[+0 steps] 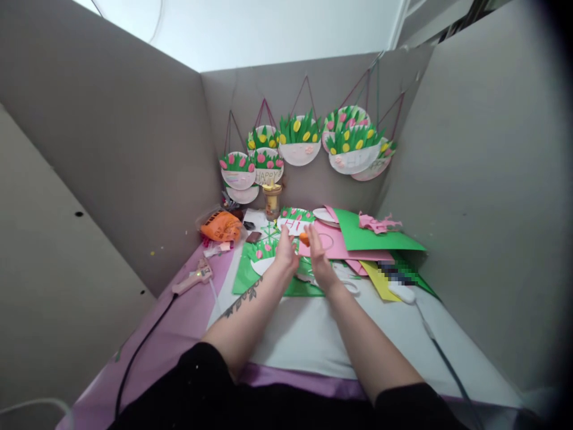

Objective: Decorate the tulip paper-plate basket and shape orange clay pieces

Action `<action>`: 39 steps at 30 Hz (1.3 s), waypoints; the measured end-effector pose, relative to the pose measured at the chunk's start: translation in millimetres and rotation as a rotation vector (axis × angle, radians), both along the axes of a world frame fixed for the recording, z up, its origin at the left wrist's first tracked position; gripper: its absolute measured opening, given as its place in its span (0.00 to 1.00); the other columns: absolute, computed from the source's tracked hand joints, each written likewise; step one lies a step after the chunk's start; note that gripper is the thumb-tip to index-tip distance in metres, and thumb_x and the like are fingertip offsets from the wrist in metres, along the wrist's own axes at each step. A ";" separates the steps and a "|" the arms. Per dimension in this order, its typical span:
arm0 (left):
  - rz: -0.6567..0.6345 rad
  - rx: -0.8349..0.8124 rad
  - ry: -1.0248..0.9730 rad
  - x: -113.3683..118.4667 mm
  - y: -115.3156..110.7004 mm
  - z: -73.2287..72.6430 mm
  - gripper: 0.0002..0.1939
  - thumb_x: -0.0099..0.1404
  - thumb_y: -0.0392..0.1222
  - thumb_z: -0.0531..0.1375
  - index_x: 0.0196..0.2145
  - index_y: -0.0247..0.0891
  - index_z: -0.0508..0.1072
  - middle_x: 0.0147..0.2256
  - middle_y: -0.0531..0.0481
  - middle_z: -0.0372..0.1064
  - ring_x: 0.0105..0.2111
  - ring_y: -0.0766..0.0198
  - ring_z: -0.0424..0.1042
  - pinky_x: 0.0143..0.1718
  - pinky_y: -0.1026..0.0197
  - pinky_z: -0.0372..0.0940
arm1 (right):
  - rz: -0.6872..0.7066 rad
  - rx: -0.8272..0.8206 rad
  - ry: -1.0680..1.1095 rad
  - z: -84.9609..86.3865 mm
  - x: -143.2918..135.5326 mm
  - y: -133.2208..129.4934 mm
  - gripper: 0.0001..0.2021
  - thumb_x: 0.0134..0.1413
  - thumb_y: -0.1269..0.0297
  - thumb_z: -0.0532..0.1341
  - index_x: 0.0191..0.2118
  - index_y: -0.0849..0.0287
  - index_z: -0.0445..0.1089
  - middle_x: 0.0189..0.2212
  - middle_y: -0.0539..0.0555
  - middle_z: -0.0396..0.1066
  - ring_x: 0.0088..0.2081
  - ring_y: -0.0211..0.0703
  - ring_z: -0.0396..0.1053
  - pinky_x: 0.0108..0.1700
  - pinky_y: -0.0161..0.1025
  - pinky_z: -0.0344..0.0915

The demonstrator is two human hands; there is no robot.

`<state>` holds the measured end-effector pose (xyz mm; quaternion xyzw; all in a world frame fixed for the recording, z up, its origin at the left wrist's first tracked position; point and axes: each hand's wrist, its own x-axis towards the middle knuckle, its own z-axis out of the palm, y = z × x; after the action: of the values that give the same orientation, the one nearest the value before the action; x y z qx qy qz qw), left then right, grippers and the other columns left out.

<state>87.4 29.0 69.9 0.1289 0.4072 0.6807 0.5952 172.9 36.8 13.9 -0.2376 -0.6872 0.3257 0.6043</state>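
My left hand point(287, 252) is raised over the middle of the table, palm turned inward and fingers stretched out. Facing it across a small gap, my right hand point(318, 254) also has its fingers extended. A small orange thing point(305, 239) shows between the two hands, beside the right fingers; whether it is touched cannot be made out. Behind the fingertips lies a paper-plate basket marked "Hi" point(293, 224) with pink flowers. Another plate basket point(263, 265) rests on green sheets point(242, 280) by my left wrist. White-handled scissors point(351, 287) lie beside my right wrist.
A pink glue gun point(192, 279) and an orange bag point(221, 227) are at the left. A jar point(272, 203) stands at the back. Green card point(380, 237), pink and yellow sheets point(380, 282) and a white corded device point(401, 292) lie right. Several plate baskets point(300, 153) hang on the grey partition.
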 end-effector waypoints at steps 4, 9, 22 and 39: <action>0.014 0.132 -0.064 -14.4 18.0 -19.3 0.18 0.64 0.54 0.52 0.39 0.35 0.69 0.36 0.45 0.71 0.33 0.64 0.72 0.34 0.63 0.66 | 0.250 -0.062 -0.056 -5.8 -16.1 -15.5 0.46 0.48 0.29 0.39 0.65 0.57 0.45 0.64 0.63 0.50 0.64 0.50 0.50 0.61 0.51 0.52; 0.080 0.172 -0.003 -34.3 21.1 -44.5 0.17 0.65 0.52 0.54 0.40 0.35 0.68 0.26 0.51 0.68 0.18 0.73 0.65 0.20 0.70 0.58 | 0.256 -0.145 0.091 0.8 -10.3 -16.7 0.41 0.48 0.30 0.43 0.60 0.56 0.53 0.58 0.66 0.60 0.52 0.54 0.68 0.48 0.50 0.67; -0.148 0.289 -0.219 -38.6 10.3 -43.3 0.38 0.61 0.69 0.35 0.46 0.36 0.65 0.26 0.47 0.66 0.24 0.64 0.67 0.26 0.63 0.64 | -0.203 0.116 -0.093 -0.7 2.1 -5.9 0.31 0.60 0.42 0.40 0.59 0.57 0.58 0.62 0.60 0.54 0.64 0.51 0.48 0.62 0.55 0.49; -0.606 0.246 -0.253 -27.8 -0.2 -46.2 0.43 0.56 0.73 0.35 0.57 0.41 0.55 0.47 0.34 0.67 0.42 0.48 0.71 0.39 0.45 0.64 | -0.308 -0.317 0.463 6.7 26.8 23.6 0.31 0.57 0.40 0.44 0.17 0.58 0.65 0.17 0.51 0.66 0.23 0.39 0.66 0.30 0.38 0.65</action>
<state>59.6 28.8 23.7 0.2293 0.1882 0.5276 0.7960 199.7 60.4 20.6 -0.3497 -0.4281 0.3789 0.7422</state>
